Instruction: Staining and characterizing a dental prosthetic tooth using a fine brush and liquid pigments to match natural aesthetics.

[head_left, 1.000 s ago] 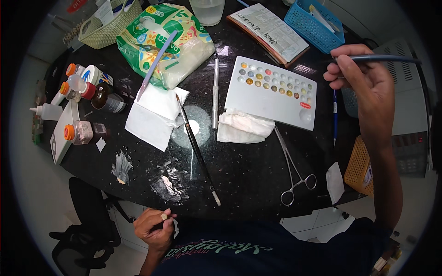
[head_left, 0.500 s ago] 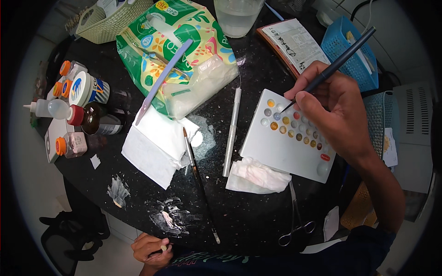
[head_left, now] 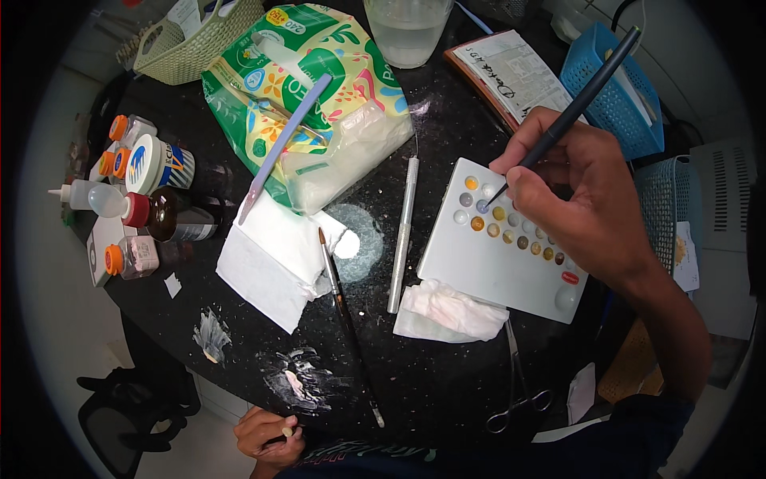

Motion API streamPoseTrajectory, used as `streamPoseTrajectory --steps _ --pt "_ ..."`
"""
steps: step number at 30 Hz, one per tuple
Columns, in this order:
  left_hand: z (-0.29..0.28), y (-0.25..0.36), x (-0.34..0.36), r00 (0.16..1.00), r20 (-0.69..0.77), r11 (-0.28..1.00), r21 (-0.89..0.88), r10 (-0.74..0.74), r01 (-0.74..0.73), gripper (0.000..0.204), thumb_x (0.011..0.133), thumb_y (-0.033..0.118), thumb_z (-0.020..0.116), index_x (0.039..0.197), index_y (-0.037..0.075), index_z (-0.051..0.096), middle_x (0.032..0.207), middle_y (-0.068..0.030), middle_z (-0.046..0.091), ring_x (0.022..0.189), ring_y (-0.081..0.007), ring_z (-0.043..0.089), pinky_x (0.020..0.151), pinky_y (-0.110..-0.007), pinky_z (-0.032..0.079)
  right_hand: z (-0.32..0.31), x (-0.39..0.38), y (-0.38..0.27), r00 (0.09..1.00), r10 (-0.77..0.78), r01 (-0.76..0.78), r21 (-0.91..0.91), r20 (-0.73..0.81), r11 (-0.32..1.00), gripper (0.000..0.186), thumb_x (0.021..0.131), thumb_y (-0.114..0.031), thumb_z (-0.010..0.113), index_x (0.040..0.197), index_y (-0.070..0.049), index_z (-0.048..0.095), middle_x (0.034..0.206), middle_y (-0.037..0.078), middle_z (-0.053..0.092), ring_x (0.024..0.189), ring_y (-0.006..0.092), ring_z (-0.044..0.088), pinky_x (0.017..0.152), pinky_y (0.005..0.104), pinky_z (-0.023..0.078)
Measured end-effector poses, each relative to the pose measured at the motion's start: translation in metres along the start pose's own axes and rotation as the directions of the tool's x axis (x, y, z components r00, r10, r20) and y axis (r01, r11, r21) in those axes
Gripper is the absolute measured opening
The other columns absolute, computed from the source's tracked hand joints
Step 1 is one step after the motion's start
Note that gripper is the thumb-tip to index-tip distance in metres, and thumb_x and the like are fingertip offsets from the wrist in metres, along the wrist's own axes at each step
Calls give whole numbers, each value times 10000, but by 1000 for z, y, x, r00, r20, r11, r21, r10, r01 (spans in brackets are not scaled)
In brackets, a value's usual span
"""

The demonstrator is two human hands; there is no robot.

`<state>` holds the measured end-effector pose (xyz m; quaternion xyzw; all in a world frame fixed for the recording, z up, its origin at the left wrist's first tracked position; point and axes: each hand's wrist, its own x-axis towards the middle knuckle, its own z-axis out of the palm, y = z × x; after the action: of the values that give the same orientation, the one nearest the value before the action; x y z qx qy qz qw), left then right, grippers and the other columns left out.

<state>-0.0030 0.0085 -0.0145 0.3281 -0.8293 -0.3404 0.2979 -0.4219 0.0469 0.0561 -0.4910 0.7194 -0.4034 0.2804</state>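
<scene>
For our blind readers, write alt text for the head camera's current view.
The right hand holds a dark fine-tipped brush at a white palette of colored wells; the left hand, near the black tabletop, holds a small pale object.

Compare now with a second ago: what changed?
The right hand moved left over the white rectangular palette, bringing the slim dark-handled brush tip-down to the round coloured wells. Nothing newly grasped or released; the left hand still holds a small cream piece.

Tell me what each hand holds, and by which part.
Right hand: a fine-tipped brush, by the lower handle near the tip. Left hand: a small pale piece, its held part hidden.
</scene>
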Motion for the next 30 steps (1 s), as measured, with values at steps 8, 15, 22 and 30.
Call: streamPoseTrajectory --steps 8,15,22,30 --pt "-7 0 1 994 104 999 16 32 -34 113 658 76 692 707 67 591 657 -54 640 470 -116 518 514 -254 380 2 0 2 999 -40 40 -10 -20 999 57 787 -32 535 811 19 547 793 70 567 749 123 633 698 256 541" --pt "-9 0 4 989 133 998 -4 68 -68 111 661 80 700 721 53 611 674 -55 644 462 -118 519 490 -251 375 2 0 2 1000 -12 12 10 -9 1000 57 778 -24 539 806 23 549 784 69 562 746 120 625 690 259 537" --pt "-8 0 3 992 111 998 26 52 -55 109 632 78 714 686 50 623 648 -55 635 442 -123 516 480 -252 370 1 0 0 1000 -23 23 4 -11 1000 58 771 -29 544 801 19 555 782 70 566 744 129 629 700 273 540" --pt "-6 2 6 997 71 999 30 29 -31 105 611 67 712 660 57 619 596 -44 616 430 -122 511 478 -250 360 2 3 1 999 -47 46 -29 -15 999 72 765 -48 554 792 18 557 774 75 573 754 145 639 717 293 544"
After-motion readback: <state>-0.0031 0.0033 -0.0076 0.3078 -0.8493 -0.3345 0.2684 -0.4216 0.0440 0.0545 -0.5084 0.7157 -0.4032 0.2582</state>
